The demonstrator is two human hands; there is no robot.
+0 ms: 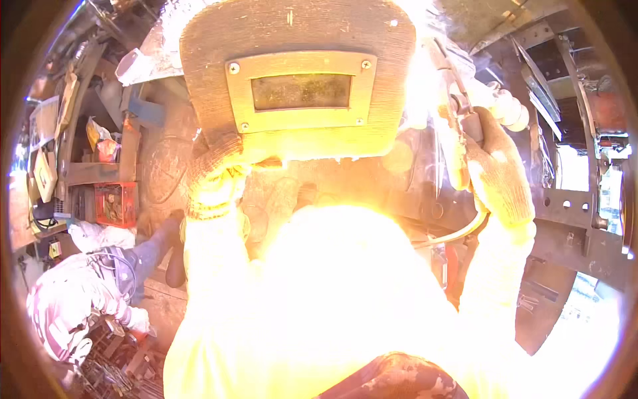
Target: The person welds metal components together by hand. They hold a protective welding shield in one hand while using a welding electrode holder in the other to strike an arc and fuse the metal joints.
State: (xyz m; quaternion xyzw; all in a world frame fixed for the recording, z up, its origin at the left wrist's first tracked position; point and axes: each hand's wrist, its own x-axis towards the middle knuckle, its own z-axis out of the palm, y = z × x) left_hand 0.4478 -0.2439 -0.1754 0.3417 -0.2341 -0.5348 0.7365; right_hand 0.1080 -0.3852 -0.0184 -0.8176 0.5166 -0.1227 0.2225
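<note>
A brown hand-held welding shield (pixel 392 86), with a framed dark viewing window (pixel 302 91), fills the upper middle. Gripping its lower left edge is my gloved left hand (pixel 216 173), fingers wrapped round; the grip itself is partly hidden behind them. My gloved right hand (pixel 498 166) is closed round a welding electrode holder (pixel 458 149), raised to the right of the shield. From it a cable (pixel 465 229) curves down and left. Intense glare spills round the shield, washing out my sleeves and whatever lies behind it. The electrode's tip is lost in that light.
At lower left a co-worker (pixel 76 299) in a pale top bends over a heap of metal pieces (pixel 119 362). A red crate (pixel 116 204) stands by shelving on the left. A steel beam with holes (pixel 565 203) runs along the right.
</note>
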